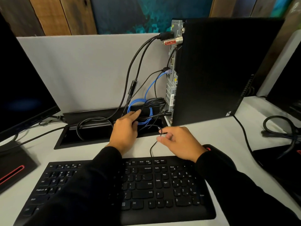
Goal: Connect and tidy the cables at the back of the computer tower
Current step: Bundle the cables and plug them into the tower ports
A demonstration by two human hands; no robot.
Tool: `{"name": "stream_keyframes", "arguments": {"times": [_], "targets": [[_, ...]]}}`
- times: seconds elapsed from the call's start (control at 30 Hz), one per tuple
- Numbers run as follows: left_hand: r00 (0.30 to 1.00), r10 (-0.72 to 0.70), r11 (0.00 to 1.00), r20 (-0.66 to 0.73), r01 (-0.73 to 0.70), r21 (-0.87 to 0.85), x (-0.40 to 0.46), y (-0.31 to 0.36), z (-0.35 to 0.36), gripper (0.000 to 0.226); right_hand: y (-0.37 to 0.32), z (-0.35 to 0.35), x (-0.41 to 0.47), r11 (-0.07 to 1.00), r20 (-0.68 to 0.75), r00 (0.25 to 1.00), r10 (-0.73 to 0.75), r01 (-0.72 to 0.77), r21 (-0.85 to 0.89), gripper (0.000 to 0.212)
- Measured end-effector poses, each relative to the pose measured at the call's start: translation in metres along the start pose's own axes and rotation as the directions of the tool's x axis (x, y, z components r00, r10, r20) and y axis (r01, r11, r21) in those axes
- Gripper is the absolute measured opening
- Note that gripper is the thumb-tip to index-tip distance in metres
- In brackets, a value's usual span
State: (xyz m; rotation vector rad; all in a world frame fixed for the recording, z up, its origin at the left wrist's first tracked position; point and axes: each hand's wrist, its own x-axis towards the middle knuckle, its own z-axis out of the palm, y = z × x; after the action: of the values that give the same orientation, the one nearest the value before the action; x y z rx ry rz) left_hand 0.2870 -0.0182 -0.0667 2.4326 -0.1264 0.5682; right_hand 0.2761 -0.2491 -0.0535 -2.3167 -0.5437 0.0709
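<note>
A black computer tower [211,69] stands upright on the white desk, its metal back panel [172,67] facing left with several cables plugged in. A blue network cable [138,103] runs from the panel down into a coil mixed with black cables [154,101] over the desk's cable tray. My left hand [127,128] reaches into that coil, fingers around the bundled cables. My right hand [179,142] hovers just right of it, pinching a thin black cable [153,147] that loops back toward the keyboard.
A black keyboard [146,185] lies at the front under my forearms. A monitor [21,82] stands at the left on its base. The open black cable tray [91,132] is sunk into the desk. More cables [280,128] and another monitor sit at the right.
</note>
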Motion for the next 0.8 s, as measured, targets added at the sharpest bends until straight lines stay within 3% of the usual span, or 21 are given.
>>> {"name": "stream_keyframes", "arguments": {"times": [0.07,0.17,0.27,0.33,0.4,0.47,0.57,0.63,0.73,0.8], "targets": [[1.0,-0.008,0.992,-0.008,0.007,-0.124,-0.006,0.008,-0.005,0.044,-0.006,0.004,0.002,0.999,-0.05,0.998,-0.034,0.034,-0.02,0.038],[0.994,-0.02,0.99,-0.104,0.005,-0.14,-0.016,0.012,-0.01,0.027,-0.013,0.01,0.001,0.996,-0.154,0.985,-0.083,0.08,-0.025,0.037],[0.987,-0.032,0.989,-0.156,0.009,-0.149,-0.026,0.006,-0.019,0.02,-0.022,0.011,-0.002,0.946,-0.086,0.995,-0.057,0.081,0.313,0.03],[0.991,-0.077,0.978,-0.109,0.054,-0.202,-0.029,0.0,-0.027,0.022,-0.027,0.012,-0.003,0.884,-0.077,0.997,-0.026,0.059,0.463,0.017],[0.995,-0.092,0.971,-0.022,0.085,-0.221,-0.034,-0.003,-0.035,0.03,-0.024,0.014,-0.002,0.933,-0.149,0.989,-0.009,0.062,0.354,0.026],[0.997,-0.056,0.98,0.058,0.066,-0.189,-0.04,-0.006,-0.043,0.044,-0.019,0.018,-0.002,0.998,-0.204,0.979,-0.017,0.03,0.063,0.031],[0.974,-0.012,0.989,0.227,0.045,-0.139,-0.055,-0.007,-0.052,0.059,-0.014,0.02,-0.003,0.968,-0.252,0.964,0.086,-0.141,-0.209,0.029],[0.951,0.014,0.999,0.308,0.0,-0.045,-0.065,-0.007,-0.053,0.054,-0.015,0.018,-0.003,0.94,-0.285,0.949,0.133,-0.212,-0.267,0.03],[0.947,0.064,0.977,0.314,-0.123,0.172,-0.076,-0.005,-0.05,0.048,-0.016,0.02,0.0,0.968,-0.301,0.949,0.093,-0.158,-0.197,0.026],[0.959,0.042,0.969,0.281,-0.107,0.222,-0.078,0.0,-0.047,0.037,-0.017,0.023,0.002,0.982,-0.289,0.956,0.052,-0.102,-0.16,0.023]]}}
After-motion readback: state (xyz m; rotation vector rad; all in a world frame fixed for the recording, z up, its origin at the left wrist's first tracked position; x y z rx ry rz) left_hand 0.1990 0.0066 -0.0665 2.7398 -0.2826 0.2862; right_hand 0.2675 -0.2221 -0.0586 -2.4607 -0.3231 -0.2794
